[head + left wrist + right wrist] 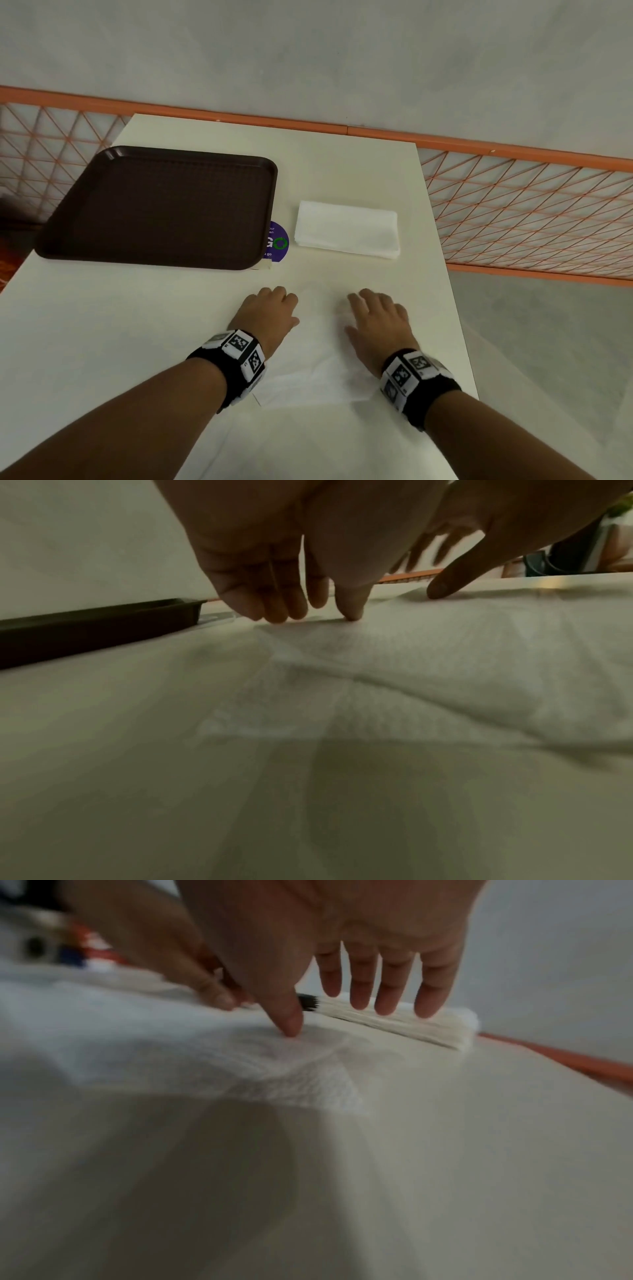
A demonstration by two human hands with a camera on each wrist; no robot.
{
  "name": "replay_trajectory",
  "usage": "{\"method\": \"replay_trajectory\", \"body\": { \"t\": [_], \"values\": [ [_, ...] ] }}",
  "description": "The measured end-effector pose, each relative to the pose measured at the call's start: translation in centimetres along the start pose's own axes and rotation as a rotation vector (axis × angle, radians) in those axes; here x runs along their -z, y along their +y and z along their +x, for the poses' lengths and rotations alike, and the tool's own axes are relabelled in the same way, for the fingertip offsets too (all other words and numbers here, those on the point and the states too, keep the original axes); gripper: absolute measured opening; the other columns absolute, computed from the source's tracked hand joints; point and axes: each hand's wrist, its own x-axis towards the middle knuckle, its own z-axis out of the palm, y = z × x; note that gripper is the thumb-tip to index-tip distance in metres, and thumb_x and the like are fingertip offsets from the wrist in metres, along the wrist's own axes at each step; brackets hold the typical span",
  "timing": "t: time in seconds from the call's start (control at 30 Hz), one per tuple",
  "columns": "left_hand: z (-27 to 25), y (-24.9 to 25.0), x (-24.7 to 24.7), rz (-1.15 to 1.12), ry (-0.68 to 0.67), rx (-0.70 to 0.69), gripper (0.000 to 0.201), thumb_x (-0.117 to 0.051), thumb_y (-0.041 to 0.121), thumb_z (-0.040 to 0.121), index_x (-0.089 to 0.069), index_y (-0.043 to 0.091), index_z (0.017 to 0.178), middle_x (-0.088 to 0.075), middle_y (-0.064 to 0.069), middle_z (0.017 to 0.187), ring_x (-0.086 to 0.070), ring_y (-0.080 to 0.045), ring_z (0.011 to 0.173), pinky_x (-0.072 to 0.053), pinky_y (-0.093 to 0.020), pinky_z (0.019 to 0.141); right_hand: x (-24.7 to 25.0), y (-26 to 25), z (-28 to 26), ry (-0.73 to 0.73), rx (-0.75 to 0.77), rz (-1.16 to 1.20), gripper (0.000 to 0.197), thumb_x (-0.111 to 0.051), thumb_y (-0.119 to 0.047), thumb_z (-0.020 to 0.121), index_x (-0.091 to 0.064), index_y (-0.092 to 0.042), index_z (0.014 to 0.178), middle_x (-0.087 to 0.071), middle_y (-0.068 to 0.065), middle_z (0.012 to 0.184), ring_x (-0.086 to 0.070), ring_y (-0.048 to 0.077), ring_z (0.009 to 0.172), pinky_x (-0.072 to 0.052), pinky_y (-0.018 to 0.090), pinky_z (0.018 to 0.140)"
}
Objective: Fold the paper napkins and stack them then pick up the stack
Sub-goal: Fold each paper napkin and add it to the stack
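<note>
A white paper napkin [317, 371] lies spread flat on the white table [342, 164] in front of me, slightly creased. My left hand [274, 296] rests at its far left part, fingertips [284, 615] down on the napkin [411, 656] near its far edge. My right hand [364, 303] is on the far right part, thumb tip pressing the napkin [171, 1042], the other fingers [394, 999] straight and raised. Neither hand grips anything. Beyond the hands sits a stack of folded napkins [346, 233], whose layered edge [411, 1027] shows in the right wrist view.
A dark brown tray [161, 205] lies at the far left of the table, its rim [103, 620] low in the left wrist view. A purple round sticker [278, 241] peeks from under its corner. An orange mesh railing [531, 205] runs behind and to the right.
</note>
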Motion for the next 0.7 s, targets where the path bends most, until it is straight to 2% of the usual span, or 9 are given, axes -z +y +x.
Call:
{"method": "replay_trajectory", "body": {
  "t": [0.07,0.1,0.17,0.23,0.3,0.43,0.5,0.57,0.7],
  "values": [
    [-0.4,0.2,-0.4,0.052,0.153,-0.111,0.026,-0.062,0.034,0.088,-0.059,0.018,0.108,-0.056,-0.001,0.106,-0.056,-0.022,0.094,-0.044,-0.033,0.074,-1.0,-0.4,-0.2,0.070,0.189,-0.091,0.058,-0.056,-0.009,0.069,-0.061,-0.009,0.126,-0.061,0.011,0.127,-0.061,0.034,0.115,-0.049,0.054,0.092],
    [-0.7,0.3,-0.7,0.063,0.218,-0.165,0.024,-0.076,0.028,0.075,-0.065,0.019,0.094,-0.059,0.001,0.094,-0.058,-0.020,0.080,-0.046,-0.032,0.064,-1.4,-0.7,-0.3,0.070,0.263,-0.124,0.057,-0.049,-0.009,0.067,-0.065,-0.007,0.122,-0.064,0.012,0.125,-0.063,0.033,0.113,-0.050,0.054,0.090],
    [-1.4,0.8,-2.0,0.049,0.303,-0.238,0.028,-0.083,0.017,0.057,-0.068,0.020,0.080,-0.062,0.003,0.083,-0.059,-0.018,0.068,-0.046,-0.030,0.053,-2.0,-1.2,-0.8,-0.006,0.331,-0.135,0.060,-0.032,-0.012,0.072,-0.067,-0.007,0.120,-0.065,0.011,0.125,-0.064,0.029,0.112,-0.052,0.047,0.090],
    [-2.2,1.4,-3.9,0.024,0.328,-0.274,0.022,-0.070,0.023,0.071,-0.072,0.016,0.092,-0.069,-0.002,0.095,-0.067,-0.021,0.081,-0.056,-0.029,0.061,-2.5,-1.5,-1.2,-0.092,0.336,-0.128,0.063,-0.027,-0.015,0.072,-0.068,-0.008,0.120,-0.064,0.009,0.126,-0.064,0.026,0.112,-0.053,0.041,0.089],
    [-3.1,1.9,-5.5,-0.020,0.247,-0.255,0.045,-0.041,0.032,0.088,-0.069,0.008,0.112,-0.067,-0.010,0.119,-0.066,-0.026,0.106,-0.058,-0.037,0.081,-3.0,-1.5,-1.5,-0.155,0.318,-0.125,0.063,-0.028,-0.018,0.073,-0.066,-0.009,0.122,-0.063,0.009,0.128,-0.063,0.026,0.115,-0.053,0.039,0.089],
    [-4.7,1.7,-6.2,-0.054,0.165,-0.143,0.059,-0.031,0.045,0.090,-0.061,0.009,0.125,-0.056,-0.009,0.135,-0.055,-0.023,0.124,-0.049,-0.043,0.097,-3.3,-0.3,-2.2,-0.177,0.209,-0.102,0.053,-0.019,-0.028,0.100,-0.060,-0.009,0.128,-0.057,0.009,0.135,-0.059,0.026,0.120,-0.045,0.050,0.099],
    [-5.2,1.1,-6.4,-0.053,0.126,-0.117,0.061,-0.020,0.049,0.098,-0.048,0.008,0.134,-0.049,-0.009,0.142,-0.043,-0.023,0.133,-0.029,-0.045,0.111,-3.7,0.8,-2.6,-0.214,0.133,-0.117,0.062,-0.012,-0.043,0.102,-0.054,-0.012,0.134,-0.052,0.006,0.141,-0.054,0.026,0.126,-0.030,0.058,0.108],
    [-5.6,0.5,-6.5,-0.071,0.046,-0.089,0.068,-0.011,0.055,0.098,-0.038,0.008,0.138,-0.044,-0.010,0.146,-0.033,-0.023,0.135,-0.011,-0.043,0.110,-3.8,1.6,-3.1,-0.214,0.083,-0.142,0.064,-0.018,-0.054,0.099,-0.047,-0.013,0.139,-0.046,0.005,0.146,-0.046,0.026,0.132,-0.017,0.058,0.105],
    [-6.0,0.5,-6.4,-0.147,-0.048,-0.004,0.077,-0.013,0.064,0.094,-0.033,0.006,0.140,-0.042,-0.012,0.147,-0.031,-0.024,0.136,-0.007,-0.043,0.109,-4.0,2.0,-3.3,-0.177,0.033,-0.089,0.072,-0.014,-0.061,0.097,-0.020,-0.012,0.150,-0.011,0.002,0.159,-0.006,0.023,0.144,0.009,0.056,0.110]
  ]
}}
